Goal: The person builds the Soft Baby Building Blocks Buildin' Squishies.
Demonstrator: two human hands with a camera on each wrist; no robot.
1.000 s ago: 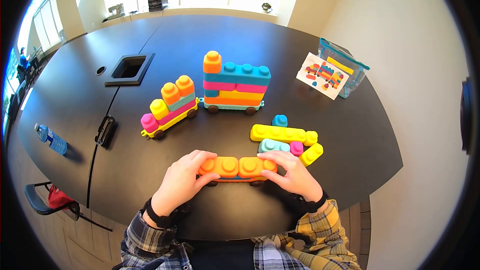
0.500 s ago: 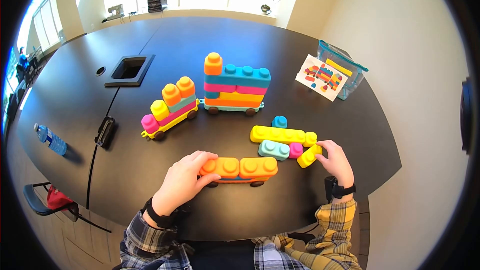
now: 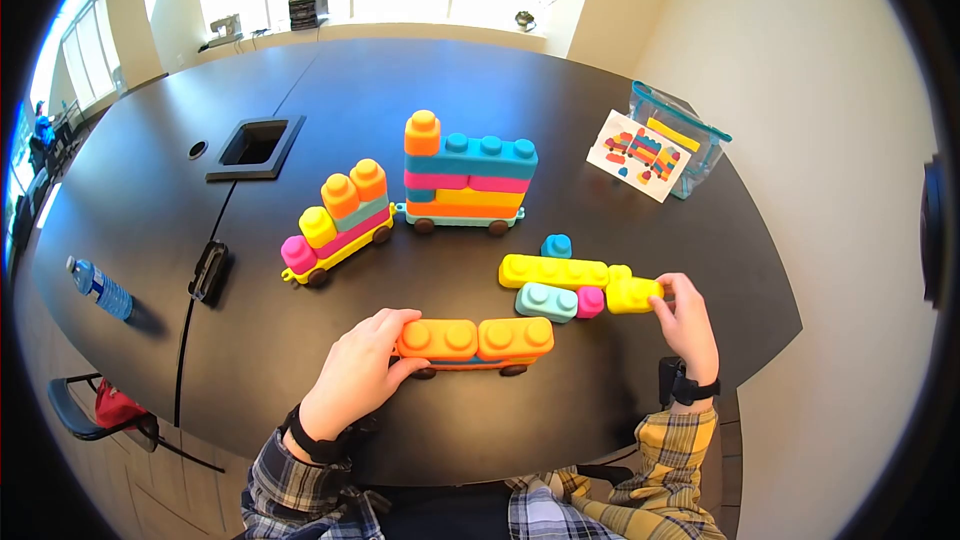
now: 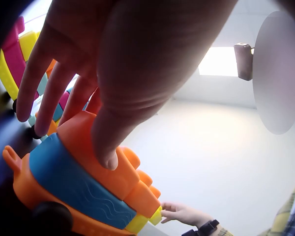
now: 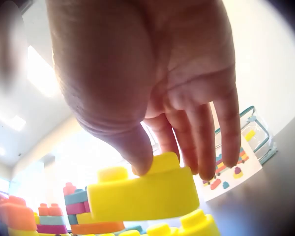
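Observation:
On the near part of the table stands a wheeled toy wagon (image 3: pixel 520 338), topped by two orange blocks with a blue layer (image 4: pixel 73 169) below. My left hand (image 3: pixel 358 368) holds its left end, thumb on the near side. To the right, my right hand (image 3: pixel 690 325) pinches a yellow two-stud block (image 3: pixel 632 297) by its right end. In the right wrist view that yellow block (image 5: pixel 145 194) is just above other yellow studs. Beside it lie a long yellow block (image 3: pixel 553 271), a small yellow block (image 3: pixel 620 271), a light teal block (image 3: pixel 546 302), a pink block (image 3: pixel 590 302) and a blue block (image 3: pixel 556 246).
Farther back, a yellow-based wagon (image 3: pixel 345 235) with stepped blocks is coupled to a tall teal-based wagon (image 3: pixel 470 210). A picture card (image 3: pixel 610 150) leans on a clear bag (image 3: pixel 708 155). A water bottle (image 3: pixel 100 288) and a black case (image 3: pixel 209 272) lie at left.
My right hand has left the orange-topped wagon, moved right and pinched the slanted yellow block. That block now lies straighter in view and closer to the small yellow one. My left hand stays on the wagon.

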